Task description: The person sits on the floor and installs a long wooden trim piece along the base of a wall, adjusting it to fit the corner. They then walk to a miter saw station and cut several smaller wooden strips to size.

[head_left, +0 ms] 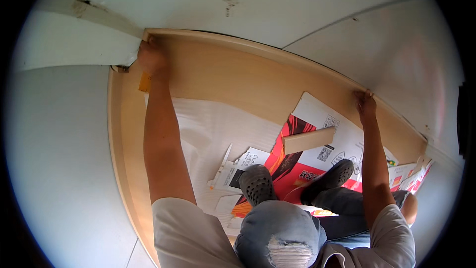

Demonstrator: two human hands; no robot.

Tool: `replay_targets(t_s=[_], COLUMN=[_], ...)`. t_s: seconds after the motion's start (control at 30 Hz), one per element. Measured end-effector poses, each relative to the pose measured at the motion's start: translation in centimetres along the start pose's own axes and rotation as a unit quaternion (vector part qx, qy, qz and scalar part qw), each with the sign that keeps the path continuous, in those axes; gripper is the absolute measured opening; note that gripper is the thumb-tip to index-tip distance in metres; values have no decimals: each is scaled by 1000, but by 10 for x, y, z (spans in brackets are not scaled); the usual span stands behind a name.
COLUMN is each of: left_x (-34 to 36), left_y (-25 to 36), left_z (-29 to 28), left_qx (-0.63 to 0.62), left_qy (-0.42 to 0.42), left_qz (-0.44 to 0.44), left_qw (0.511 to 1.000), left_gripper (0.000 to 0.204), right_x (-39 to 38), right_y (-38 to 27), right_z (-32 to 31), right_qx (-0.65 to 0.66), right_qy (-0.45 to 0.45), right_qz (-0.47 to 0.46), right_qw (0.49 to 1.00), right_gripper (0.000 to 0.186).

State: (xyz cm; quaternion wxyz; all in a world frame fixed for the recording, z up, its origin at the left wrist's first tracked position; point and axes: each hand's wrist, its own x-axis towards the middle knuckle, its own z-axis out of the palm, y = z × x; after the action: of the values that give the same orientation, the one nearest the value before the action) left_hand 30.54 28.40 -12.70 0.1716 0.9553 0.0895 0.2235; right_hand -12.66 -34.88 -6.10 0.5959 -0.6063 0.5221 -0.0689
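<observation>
A long pale-wood frame (223,39) with a raised rim runs along the base of the walls. At its upper left corner my left hand (154,59) is closed on the rim, fingers bent, slightly blurred. Just below that hand shows an orange-yellow piece (144,82); I cannot tell whether the hand touches it. Farther right, my right hand (366,103) grips the far rim of the same frame with curled fingers. Between the arms, a short tan wooden block (308,140) lies on printed red and white cardboard (306,114).
White foam sheeting (213,119) lies inside the frame, left of the cardboard. My feet in dark clogs (257,184) rest on the cardboard. Pale walls (178,0) close in at the far side and the left (59,134), with a grey-white ledge (94,15) meeting the corner.
</observation>
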Motion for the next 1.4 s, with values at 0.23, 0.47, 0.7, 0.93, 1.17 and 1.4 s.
replay_targets(t_s=[0.23,0.47,0.7,0.93,1.17,1.4], left_x=[17,14,-131,-285,-346,-375], left_y=[-18,-56,20,28,-9,-5], left_z=[-21,-39,-128,-239,-286,-280], left_qx=[8,40,-141,-221,-103,-63], left_qy=[-91,-50,-155,-179,-305,-492], left_qz=[-1,227,125,85,76,-50], left_qw=[996,972,970,955,944,867], left_gripper=[40,34,15,7,20,35], right_x=[3,16,17,-1,0,-142], right_y=[1,11,12,11,49,56], right_z=[10,13,19,35,60,188], right_qx=[15,37,17,61,-150,-238], right_qy=[-9,-2,6,72,-3,-257], right_qz=[-8,-3,8,3,-359,-354], right_qw=[1000,999,1000,996,921,867], right_gripper=[45,40,39,45,29,21])
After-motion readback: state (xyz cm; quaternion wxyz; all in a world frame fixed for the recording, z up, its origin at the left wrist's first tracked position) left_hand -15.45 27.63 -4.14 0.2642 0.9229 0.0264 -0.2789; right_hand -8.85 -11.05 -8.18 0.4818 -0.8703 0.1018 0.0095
